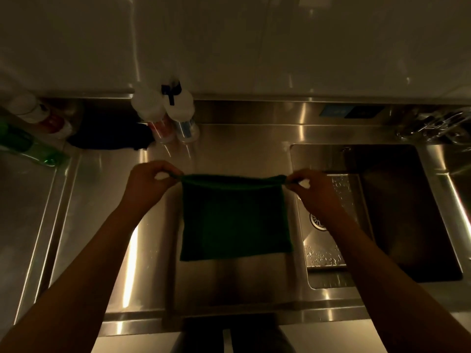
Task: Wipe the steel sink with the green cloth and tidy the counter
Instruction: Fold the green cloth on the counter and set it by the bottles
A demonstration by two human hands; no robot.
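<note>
The dark green square cloth (pixel 234 220) is spread flat and taut over the brushed steel table (pixel 229 284), just left of the steel sink basin (pixel 397 212). The left grip (pixel 150 182) pinches its far left corner between thumb and fingers, and the right grip (pixel 313 192) pinches the far right corner in the same way; both are closed on the fabric.

The cloth is close to square, slightly wider than deep. Its held edge runs left to right between the two grips, and the free edge points back toward the person. Whether that free edge rests on the table or hangs clear cannot be told.

This looks like the cloth being opened out or folded for tidying. To do it well, keep even tension on both corners so the top edge stays straight, then bring it down onto the near edge so the corners match. Its right side lies close to the wet sink rim, so it is best kept over the table.
</note>
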